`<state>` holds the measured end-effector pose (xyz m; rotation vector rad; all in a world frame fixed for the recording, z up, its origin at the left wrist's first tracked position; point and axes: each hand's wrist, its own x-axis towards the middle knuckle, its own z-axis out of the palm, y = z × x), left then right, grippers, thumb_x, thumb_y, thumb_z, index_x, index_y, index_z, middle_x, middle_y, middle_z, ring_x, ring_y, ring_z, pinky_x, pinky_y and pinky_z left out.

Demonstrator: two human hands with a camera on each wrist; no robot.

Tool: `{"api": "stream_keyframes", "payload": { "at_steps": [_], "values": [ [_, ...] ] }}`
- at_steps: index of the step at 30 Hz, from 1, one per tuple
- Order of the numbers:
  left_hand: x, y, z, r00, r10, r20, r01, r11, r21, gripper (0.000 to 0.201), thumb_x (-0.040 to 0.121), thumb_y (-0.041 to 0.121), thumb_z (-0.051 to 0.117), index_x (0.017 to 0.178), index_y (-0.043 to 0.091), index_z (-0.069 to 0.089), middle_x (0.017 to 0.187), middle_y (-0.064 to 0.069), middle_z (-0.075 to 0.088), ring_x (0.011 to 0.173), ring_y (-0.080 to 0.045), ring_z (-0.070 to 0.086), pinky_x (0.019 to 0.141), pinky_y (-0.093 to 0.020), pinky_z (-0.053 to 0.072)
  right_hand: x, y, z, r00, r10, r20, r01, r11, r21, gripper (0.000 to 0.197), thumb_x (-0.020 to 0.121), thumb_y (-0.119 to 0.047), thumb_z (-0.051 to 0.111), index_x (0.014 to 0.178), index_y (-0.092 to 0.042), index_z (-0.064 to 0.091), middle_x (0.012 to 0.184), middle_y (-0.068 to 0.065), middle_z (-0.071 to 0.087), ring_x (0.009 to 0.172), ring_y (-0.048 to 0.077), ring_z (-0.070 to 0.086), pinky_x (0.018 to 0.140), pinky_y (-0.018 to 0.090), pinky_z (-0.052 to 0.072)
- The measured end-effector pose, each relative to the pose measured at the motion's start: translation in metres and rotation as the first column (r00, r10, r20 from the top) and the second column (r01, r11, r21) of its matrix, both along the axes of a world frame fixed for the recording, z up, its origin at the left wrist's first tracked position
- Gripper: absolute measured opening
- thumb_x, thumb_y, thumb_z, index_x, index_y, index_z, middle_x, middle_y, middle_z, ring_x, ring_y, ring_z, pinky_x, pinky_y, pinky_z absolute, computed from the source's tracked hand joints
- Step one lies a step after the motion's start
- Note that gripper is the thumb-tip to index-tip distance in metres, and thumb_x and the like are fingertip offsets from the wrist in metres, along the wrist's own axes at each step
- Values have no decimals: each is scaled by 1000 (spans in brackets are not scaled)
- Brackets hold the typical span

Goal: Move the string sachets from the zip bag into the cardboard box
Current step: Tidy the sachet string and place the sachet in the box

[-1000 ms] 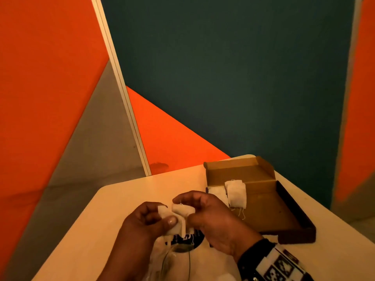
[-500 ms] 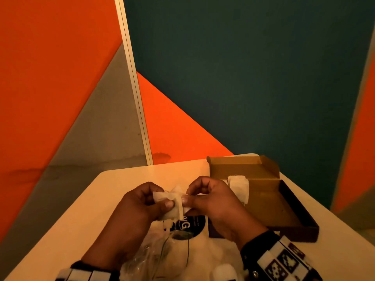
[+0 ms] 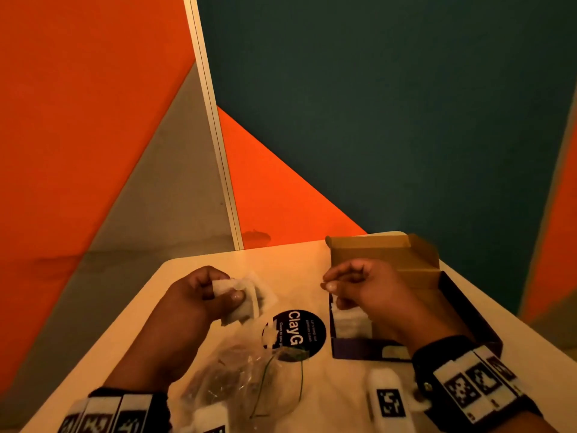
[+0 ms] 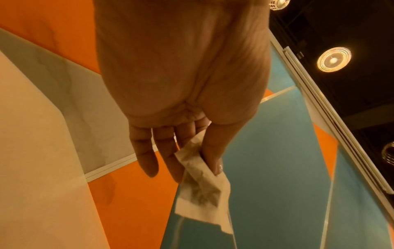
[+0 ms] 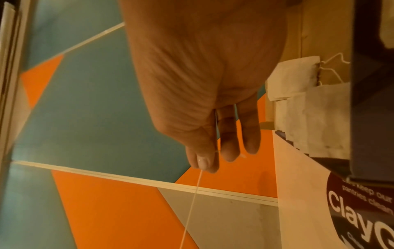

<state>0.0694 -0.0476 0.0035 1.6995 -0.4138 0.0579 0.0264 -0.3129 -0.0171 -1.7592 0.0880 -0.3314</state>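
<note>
Apart, left hand [image 3: 199, 303] pinches sachet [image 3: 242, 303]; right hand [image 3: 363, 289] pinches string [image 5: 193, 202].

Matt cardboard box [image 3: 384, 254], crinkly clear zip bag [image 3: 237, 376]

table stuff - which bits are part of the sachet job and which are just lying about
Job:
- sachet pinched in left hand
- string pinched by right hand
- zip bag
- cardboard box, sachets inside

Lying about:
- round ClayG sticker
- white tagged block
</note>
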Motion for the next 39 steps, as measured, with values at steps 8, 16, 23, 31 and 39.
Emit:
{"api": "stream_keyframes", "payload": {
  "at_steps": [8, 16, 23, 31, 39],
  "values": [
    [4, 2, 2, 995, -10, -100, -18, 961, -275, 6, 78, 5, 68, 80, 9, 64, 82, -20, 68, 84, -33, 58, 78, -47, 46, 3, -5, -6, 1000, 10, -26, -9, 999, 47, 15, 89, -6, 71, 88, -19, 77, 92, -3, 80, 84, 18, 75, 87, 50, 60],
    [-15, -27, 5, 984, -114, -137, 58, 932, -358, 20, 73, 8, 68, 90, 2, 59, 79, -11, 70, 79, -26, 65, 99, -56, 46, -5, 28, 11, 906, 76, 417, -193, 950, 244, 16, 80, -20, 64, 91, -22, 76, 133, -10, 66, 128, 11, 57, 111, 53, 40],
    [-22, -48, -7, 972, -171, -158, 94, 908, -408, 8, 85, -3, 61, 88, 4, 59, 85, -18, 67, 83, -31, 63, 81, -44, 52, -8, 53, 3, 917, 299, 265, -370, 887, 278, 28, 88, -19, 58, 107, -20, 78, 122, 10, 72, 117, 36, 65, 107, 64, 43],
    [-18, -38, -3, 990, -56, -127, 26, 974, -225, 9, 84, -1, 70, 83, 7, 66, 87, -11, 75, 82, -26, 73, 76, -41, 61, -3, 47, 9, 987, 21, 162, -39, 993, 108, 30, 101, -12, 55, 96, -26, 81, 105, -6, 77, 107, 19, 68, 97, 40, 56],
    [-31, -34, 2, 989, -144, 31, 138, 979, 148, 8, 90, 5, 67, 91, 6, 75, 87, -14, 76, 84, -37, 71, 81, -43, 58, -9, 37, 12, 979, 115, 169, -105, 992, -69, 21, 98, -16, 59, 106, -16, 78, 107, -6, 77, 105, 6, 68, 92, 25, 50]
  ]
}}
